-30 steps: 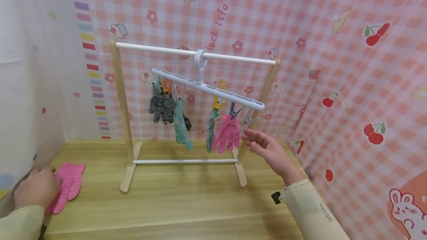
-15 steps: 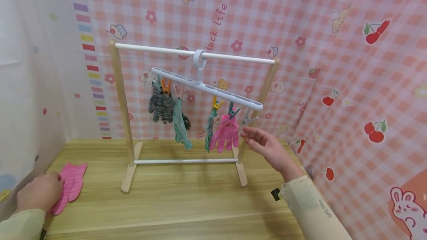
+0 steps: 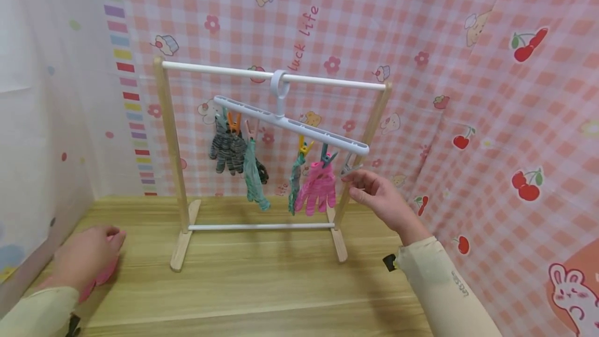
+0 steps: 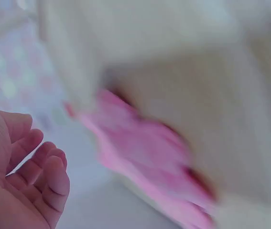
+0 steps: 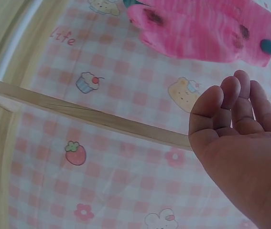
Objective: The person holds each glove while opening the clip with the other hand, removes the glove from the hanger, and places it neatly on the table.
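Here we see a pink glove (image 4: 145, 143) lying left of the rack (image 3: 169, 134), beneath the left hand (image 3: 86, 255), whose fingers bend loosely, grasping nothing. By the rack's right post, the right hand (image 3: 383, 199) offers relaxed fingers beside a pale clip (image 3: 349, 166); contact unclear. We read "luck life" on the curtain (image 3: 234, 1) behind the rack.

Seen from the head, our left hand (image 3: 89, 256) sits at eight o'clock, its fingers (image 4: 56, 181) loosely curled, the palm holding nothing, the hand aimed toward two o'clock. Our right hand (image 3: 381, 196) hovers at four o'clock, pointing to ten, fingers softly bent and the thumb apart from them. Our sleeved right forearm (image 3: 454, 290) slants in from between four and five, our left forearm (image 3: 39, 313) from eight.
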Available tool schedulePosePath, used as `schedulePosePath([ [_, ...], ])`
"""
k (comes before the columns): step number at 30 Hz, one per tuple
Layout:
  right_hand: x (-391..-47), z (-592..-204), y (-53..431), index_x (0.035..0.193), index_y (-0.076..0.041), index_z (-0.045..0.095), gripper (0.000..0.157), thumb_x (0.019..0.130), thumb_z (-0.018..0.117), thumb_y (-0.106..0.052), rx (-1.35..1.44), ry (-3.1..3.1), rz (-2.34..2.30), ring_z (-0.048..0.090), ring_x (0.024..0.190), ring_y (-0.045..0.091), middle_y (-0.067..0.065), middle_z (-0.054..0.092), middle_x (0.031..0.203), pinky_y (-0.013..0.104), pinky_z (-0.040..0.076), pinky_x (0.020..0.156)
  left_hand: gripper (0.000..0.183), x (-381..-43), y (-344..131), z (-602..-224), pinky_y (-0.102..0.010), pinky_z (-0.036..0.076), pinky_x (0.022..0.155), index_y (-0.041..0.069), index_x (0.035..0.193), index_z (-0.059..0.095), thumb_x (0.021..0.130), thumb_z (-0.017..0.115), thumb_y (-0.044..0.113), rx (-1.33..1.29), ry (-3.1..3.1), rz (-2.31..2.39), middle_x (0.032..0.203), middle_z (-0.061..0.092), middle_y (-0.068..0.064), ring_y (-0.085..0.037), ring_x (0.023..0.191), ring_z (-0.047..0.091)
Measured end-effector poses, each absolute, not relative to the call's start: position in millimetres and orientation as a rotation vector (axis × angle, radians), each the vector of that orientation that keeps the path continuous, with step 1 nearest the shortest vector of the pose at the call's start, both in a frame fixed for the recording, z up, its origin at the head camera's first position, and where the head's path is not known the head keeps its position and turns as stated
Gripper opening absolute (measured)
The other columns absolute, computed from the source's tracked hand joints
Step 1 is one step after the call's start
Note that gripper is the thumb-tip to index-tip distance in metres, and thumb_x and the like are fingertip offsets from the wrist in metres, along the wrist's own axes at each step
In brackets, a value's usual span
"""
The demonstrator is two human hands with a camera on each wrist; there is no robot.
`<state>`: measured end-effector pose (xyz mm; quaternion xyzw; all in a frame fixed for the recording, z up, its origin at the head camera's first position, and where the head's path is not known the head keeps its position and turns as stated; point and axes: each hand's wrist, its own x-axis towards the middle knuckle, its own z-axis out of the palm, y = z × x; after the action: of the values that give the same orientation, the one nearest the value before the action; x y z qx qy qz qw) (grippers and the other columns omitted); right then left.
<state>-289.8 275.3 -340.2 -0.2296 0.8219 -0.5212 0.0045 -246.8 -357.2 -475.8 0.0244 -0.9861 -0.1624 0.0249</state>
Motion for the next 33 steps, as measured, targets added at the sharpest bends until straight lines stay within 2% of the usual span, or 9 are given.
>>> schedulePosePath([
  [3,-292,-335,276,0.143,-0.003,0.061,0.037,0.109,0.063,-0.019,-0.704,2.595,-1.641,0.064,0.109,0.011,-0.007,0.068,0.118,0.026,0.056,0.094,0.043,-245,-322,-463,-0.067,0.056,0.077,-0.001,0.125,0.074,0.109,0.059,0.036,-0.021,-2.928,-0.508,0.124,0.072,-0.033,-0.057,0.103,0.070],
  [5,-293,-330,276,0.147,-0.004,0.058,0.042,0.110,0.063,-0.021,-0.680,2.608,-1.650,0.065,0.110,0.008,-0.008,0.068,0.118,0.023,0.056,0.096,0.037,-242,-295,-454,-0.054,0.056,0.064,0.001,0.121,0.076,0.107,0.063,0.033,-0.086,-2.837,-0.519,0.108,0.077,-0.029,-0.045,0.081,0.072],
  [7,-294,-326,276,0.151,-0.005,0.056,0.046,0.110,0.063,-0.023,-0.655,2.612,-1.667,0.065,0.113,0.007,-0.009,0.069,0.119,0.020,0.055,0.097,0.029,-238,-266,-445,-0.040,0.048,0.051,0.005,0.116,0.078,0.105,0.068,0.029,-0.148,-2.740,-0.564,0.090,0.077,-0.020,-0.028,0.064,0.065],
  [10,-295,-321,274,0.150,-0.003,0.056,0.046,0.110,0.063,-0.023,-0.634,2.615,-1.689,0.065,0.113,0.007,-0.011,0.070,0.118,0.019,0.054,0.097,0.020,-231,-225,-430,-0.027,0.036,0.045,0.009,0.110,0.080,0.103,0.072,0.026,-0.261,-2.599,-0.657,0.075,0.071,-0.005,-0.008,0.055,0.048],
  [13,-296,-317,272,0.146,0.001,0.058,0.043,0.110,0.062,-0.022,-0.648,2.627,-1.700,0.066,0.113,0.005,-0.014,0.071,0.117,0.018,0.054,0.099,0.011,-224,-186,-414,-0.023,0.036,0.047,0.015,0.106,0.081,0.100,0.076,0.023,-0.359,-2.486,-0.736,0.080,0.072,0.002,0.000,0.057,0.047],
  [20,-299,-308,268,0.140,0.000,0.063,0.037,0.110,0.062,-0.022,-0.628,2.653,-1.708,0.066,0.117,0.001,-0.015,0.072,0.123,0.018,0.053,0.101,0.014,-222,-116,-386,-0.022,0.041,0.054,0.014,0.109,0.081,0.096,0.081,0.020,-0.561,-2.298,-0.883,0.075,0.068,0.006,0.005,0.055,0.044],
  [24,-299,-303,265,0.146,-0.004,0.062,0.042,0.110,0.063,-0.027,-0.617,2.662,-1.696,0.067,0.117,0.002,-0.011,0.073,0.126,0.018,0.054,0.100,0.021,-224,-86,-375,-0.021,0.044,0.052,0.012,0.117,0.080,0.098,0.080,0.022,-0.615,-2.271,-1.006,0.094,0.077,-0.001,0.004,0.055,0.047],
  [27,-301,-299,263,0.145,-0.002,0.062,0.043,0.109,0.064,-0.027,-0.646,2.647,-1.708,0.067,0.118,0.002,-0.011,0.074,0.126,0.020,0.055,0.101,0.026,-226,-64,-367,-0.021,0.048,0.053,0.012,0.121,0.079,0.098,0.080,0.024,-0.633,-2.251,-1.089,0.117,0.080,-0.006,0.003,0.057,0.052],
  [33,-307,-290,256,0.140,-0.004,0.065,0.037,0.111,0.061,-0.027,-0.630,2.647,-1.743,0.066,0.115,0.014,-0.012,0.073,0.112,0.025,0.052,0.106,0.033,-234,-28,-355,-0.021,0.050,0.054,0.009,0.127,0.077,0.098,0.080,0.026,-0.575,-2.220,-1.220,0.123,0.079,-0.008,-0.001,0.060,0.057],
])
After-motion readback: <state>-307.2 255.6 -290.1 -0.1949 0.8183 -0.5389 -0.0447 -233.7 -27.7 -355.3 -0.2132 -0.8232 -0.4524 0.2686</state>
